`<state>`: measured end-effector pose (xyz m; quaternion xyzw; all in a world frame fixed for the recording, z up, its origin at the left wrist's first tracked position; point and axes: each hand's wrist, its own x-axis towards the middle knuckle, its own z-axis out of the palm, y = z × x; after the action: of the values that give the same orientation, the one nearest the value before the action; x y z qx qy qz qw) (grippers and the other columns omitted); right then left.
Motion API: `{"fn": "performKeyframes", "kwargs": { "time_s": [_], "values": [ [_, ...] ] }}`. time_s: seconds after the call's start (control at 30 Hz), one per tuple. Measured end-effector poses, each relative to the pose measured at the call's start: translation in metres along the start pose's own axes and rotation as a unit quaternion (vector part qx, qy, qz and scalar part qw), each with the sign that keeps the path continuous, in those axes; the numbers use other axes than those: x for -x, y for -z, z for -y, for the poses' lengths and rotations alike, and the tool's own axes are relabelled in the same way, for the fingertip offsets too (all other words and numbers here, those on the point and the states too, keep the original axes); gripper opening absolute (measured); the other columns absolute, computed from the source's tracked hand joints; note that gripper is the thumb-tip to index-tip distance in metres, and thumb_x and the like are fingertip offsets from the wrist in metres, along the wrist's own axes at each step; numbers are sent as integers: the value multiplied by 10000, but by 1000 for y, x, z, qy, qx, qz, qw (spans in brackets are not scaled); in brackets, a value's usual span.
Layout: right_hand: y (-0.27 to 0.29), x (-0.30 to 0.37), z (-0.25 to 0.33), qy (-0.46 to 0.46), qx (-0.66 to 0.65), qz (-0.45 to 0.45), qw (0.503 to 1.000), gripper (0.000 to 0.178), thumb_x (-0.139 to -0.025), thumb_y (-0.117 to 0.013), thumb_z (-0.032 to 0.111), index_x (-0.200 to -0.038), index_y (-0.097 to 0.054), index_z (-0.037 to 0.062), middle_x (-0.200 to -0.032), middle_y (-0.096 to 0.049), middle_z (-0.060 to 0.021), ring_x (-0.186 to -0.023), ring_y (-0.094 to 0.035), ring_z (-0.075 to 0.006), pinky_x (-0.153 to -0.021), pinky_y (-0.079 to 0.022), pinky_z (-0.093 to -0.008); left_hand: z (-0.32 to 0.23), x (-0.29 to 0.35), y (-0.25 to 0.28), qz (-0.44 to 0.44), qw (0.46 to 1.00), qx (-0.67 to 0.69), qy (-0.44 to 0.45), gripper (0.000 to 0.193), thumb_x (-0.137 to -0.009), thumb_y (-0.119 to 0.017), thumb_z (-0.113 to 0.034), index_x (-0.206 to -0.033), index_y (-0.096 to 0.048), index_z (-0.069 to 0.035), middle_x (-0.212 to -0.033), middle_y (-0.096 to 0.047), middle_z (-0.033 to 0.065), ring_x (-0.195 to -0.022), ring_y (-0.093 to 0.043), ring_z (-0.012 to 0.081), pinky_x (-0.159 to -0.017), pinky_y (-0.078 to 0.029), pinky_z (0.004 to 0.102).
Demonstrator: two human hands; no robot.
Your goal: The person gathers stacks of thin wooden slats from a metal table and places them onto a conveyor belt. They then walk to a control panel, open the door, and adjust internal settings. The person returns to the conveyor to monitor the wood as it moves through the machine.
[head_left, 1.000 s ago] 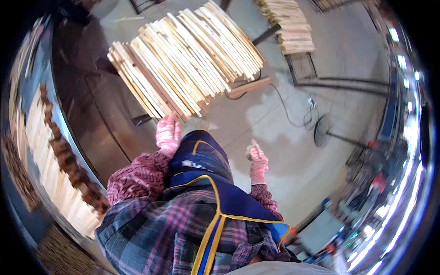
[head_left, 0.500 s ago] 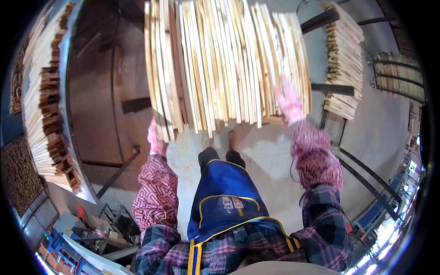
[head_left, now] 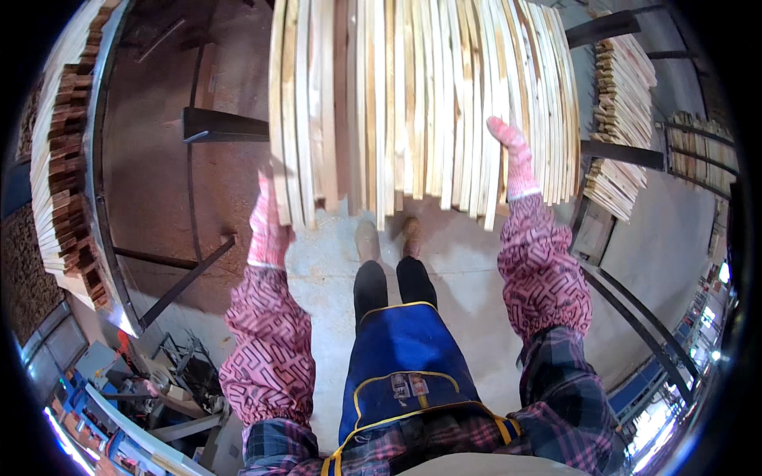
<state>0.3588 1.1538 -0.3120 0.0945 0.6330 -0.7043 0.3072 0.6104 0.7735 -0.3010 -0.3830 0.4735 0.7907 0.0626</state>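
1. As the person faces the pile of wooden strips, a blue apron hangs on the near side of this pile, between two patterned sleeves.
2. The left hand, in a pink glove, is at the near left corner of the pile. Its fingers point along the left side; whether they grip the outermost strip, I cannot tell.
3. The right hand, also gloved, is at the pile's near edge, right of the middle. One second ago it was apart from the pile; half a second ago it was there with fingers spread, and now they look closer together. I cannot tell if they hold a strip.
4. The pile was slanted in the view one second ago; now its strips run almost straight away from the person.
5. Below the near edge of the pile, the shoes have come into view since one second ago.
6. Farther, another stack stands well left of the pile, and a smaller stack to its right.
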Motion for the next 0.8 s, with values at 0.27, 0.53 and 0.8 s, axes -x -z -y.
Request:
{"fn": "performKeyframes", "kwargs": {
  "time_s": [0.27, 0.53, 0.8],
  "values": [
    [41, 155, -73, 58, 283, -25, 957, 551, -980, -550, 317, -1412, -460, -13, -1209, -655, -112, -1096, -647, -218, -936, -546, -339, 96, 147, 17, -65, 992, 80, 78, 589, -1012, -482, -516, -1441, -457, -114, -1343, -588, 93, -1162, -622, 223, -906, -568, 386],
    [53, 173, -104, -250, -272, -104, 923, 578, -938, -624, 469, -1298, -555, 22, -1123, -685, -94, -993, -688, -222, -811, -599, -370, 104, 69, 77, 51, 980, -74, 177, 686, -1012, -390, -595, -1416, -502, -52, -1298, -618, 141, -1160, -608, 235, -963, -519, 388],
    [79, 136, -122, -181, -151, -85, 968, 575, -948, -599, 480, -1301, -556, 28, -1121, -685, -94, -981, -690, -219, -804, -601, -366, 95, 40, 8, 6, 983, 155, 100, 739, -881, -626, -634, -1353, -582, -67, -1295, -646, 78, -1172, -610, 197, -1009, -495, 372]
  ]
}}
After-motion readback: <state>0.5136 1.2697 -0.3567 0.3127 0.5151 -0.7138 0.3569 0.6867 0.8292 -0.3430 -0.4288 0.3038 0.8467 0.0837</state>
